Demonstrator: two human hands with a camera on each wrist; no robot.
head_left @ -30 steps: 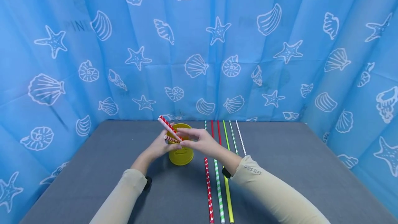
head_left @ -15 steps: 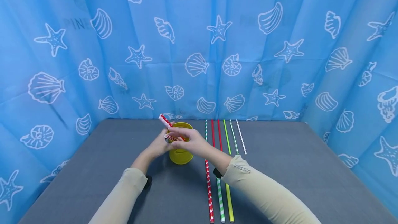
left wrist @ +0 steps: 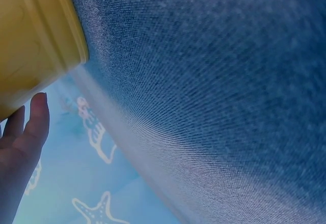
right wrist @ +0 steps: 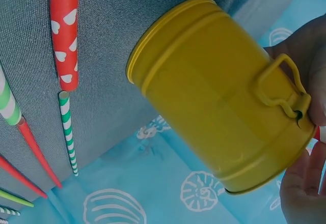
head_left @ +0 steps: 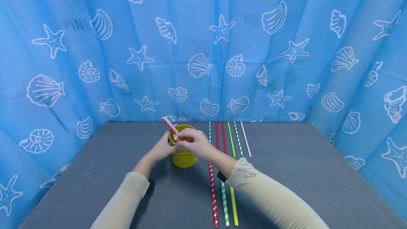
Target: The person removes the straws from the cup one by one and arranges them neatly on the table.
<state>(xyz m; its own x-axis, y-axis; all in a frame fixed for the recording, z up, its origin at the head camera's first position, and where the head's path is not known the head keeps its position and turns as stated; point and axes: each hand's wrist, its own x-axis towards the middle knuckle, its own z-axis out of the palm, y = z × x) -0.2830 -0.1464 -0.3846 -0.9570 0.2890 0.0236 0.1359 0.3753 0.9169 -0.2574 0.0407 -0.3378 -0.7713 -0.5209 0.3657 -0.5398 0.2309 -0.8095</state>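
Note:
A yellow metal bucket (head_left: 185, 160) stands left of centre on the table. My left hand (head_left: 161, 148) holds its left side near the rim, with fingers (left wrist: 36, 119) along the wall in the left wrist view. A red-and-white paper straw (head_left: 170, 125) leans out over the rim to the upper left. My right hand (head_left: 198, 145) reaches over the bucket's mouth and pinches a second red-and-white straw (head_left: 176, 138), its white end turned toward the head camera. The lower parts of both straws are hidden behind the hands and bucket.
Right of the bucket, thick straws lie in a front row: red with white hearts (head_left: 213, 197), green-striped (head_left: 224, 200) and yellow (head_left: 234, 207). Behind them lie several thinner straws, including a red one (head_left: 224, 137) and a white patterned one (head_left: 246, 139). A blue shell-print curtain (head_left: 203, 91) surrounds the table.
My right hand has moved left over the bucket. The straw it pinches has swung from pointing left to pointing toward the head camera. My left hand stays at the bucket.

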